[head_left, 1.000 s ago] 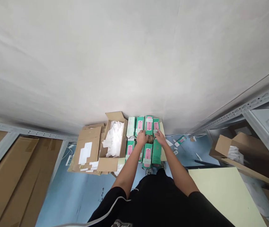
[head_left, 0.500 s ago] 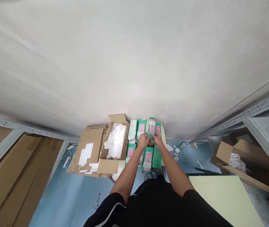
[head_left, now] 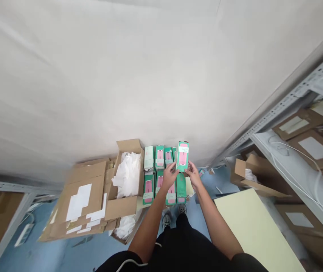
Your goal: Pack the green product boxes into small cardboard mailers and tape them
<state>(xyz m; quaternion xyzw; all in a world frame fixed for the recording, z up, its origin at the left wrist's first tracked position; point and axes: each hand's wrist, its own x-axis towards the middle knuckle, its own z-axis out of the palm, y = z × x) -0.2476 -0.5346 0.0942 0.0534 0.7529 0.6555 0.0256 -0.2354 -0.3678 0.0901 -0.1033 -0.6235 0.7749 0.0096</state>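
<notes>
The left hand (head_left: pixel 169 176) has its fingers curled at the lower left edge of the box (head_left: pixel 182 156), and the right hand (head_left: pixel 193 174) sets its fingers against the lower right edge, so the box is pinched between the two; how firmly each thumb bears on it cannot be told. The box is at the right end of the rows of boxes, in front of the wall (head_left: pixel 150 83), its pink-printed face turned up to the wearer. It looks like thin printed card, stiff along its edges but likely to dent if squeezed at the middle of a face; what it contains is hidden, so the weight is a guess, probably light to moderate. The smooth print may slip a little under dry fingers. The best hold would be the long side edges, one hand to each, low down as here, with the corners spared from crushing. Just beyond the hands, green boxes (head_left: pixel 159 156) stand packed close, one pale box (head_left: pixel 148 158) at the left end of the far row. Left of them is an open carton (head_left: pixel 121 209) with crumpled white wrapping (head_left: pixel 127 175), soft by its look; farther left lies flat cardboard (head_left: pixel 93 200). A pale tabletop (head_left: pixel 258 223) lies to the right.
</notes>
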